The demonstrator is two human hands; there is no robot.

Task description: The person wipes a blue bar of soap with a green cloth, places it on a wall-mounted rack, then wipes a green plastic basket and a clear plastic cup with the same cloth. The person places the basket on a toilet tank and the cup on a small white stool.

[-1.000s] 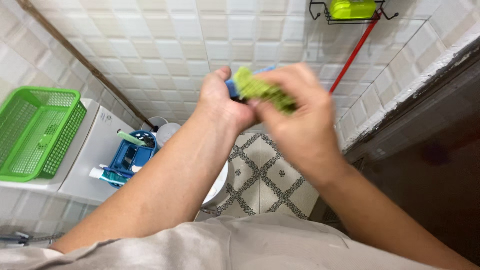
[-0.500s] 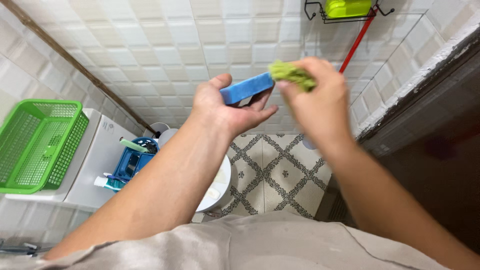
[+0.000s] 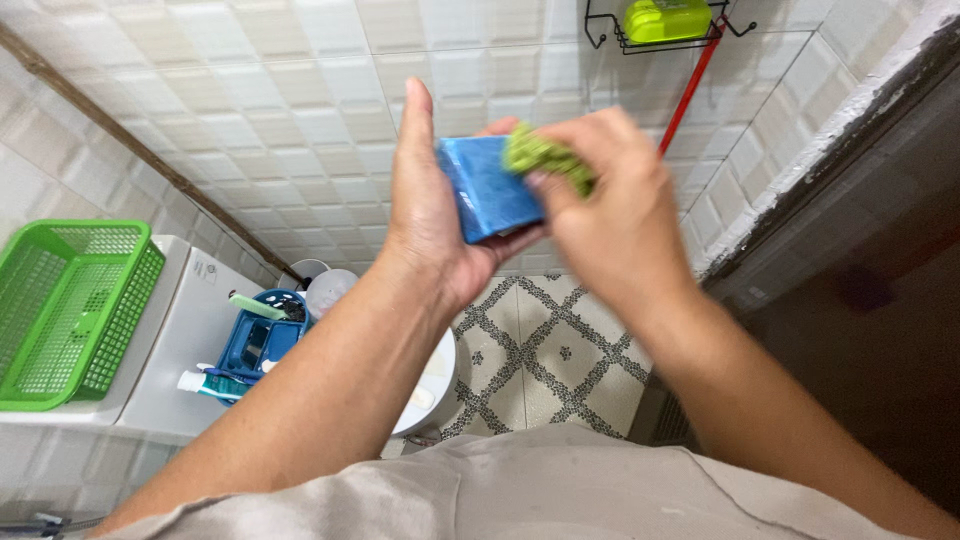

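My left hand [image 3: 432, 215] holds a flat blue rectangular box [image 3: 485, 186] upright in its palm, fingers pointing up. My right hand [image 3: 612, 215] pinches a crumpled green scrubbing pad [image 3: 545, 156] against the box's upper right edge. Both hands are raised in front of a white tiled wall, above a patterned floor.
A green plastic basket [image 3: 62, 310] rests on a white cistern lid [image 3: 185, 335] at the left, beside a blue tray [image 3: 258, 335] with a toothbrush and tube. A black wire rack [image 3: 600, 30] with a lime container hangs top right, with a red stick [image 3: 690, 85] below. A dark doorway [image 3: 870, 290] stands right.
The hands came closer and moved left. The blue box, first hidden behind the pad, then held flat, now stands upright in my left palm. The green pad is back against it.
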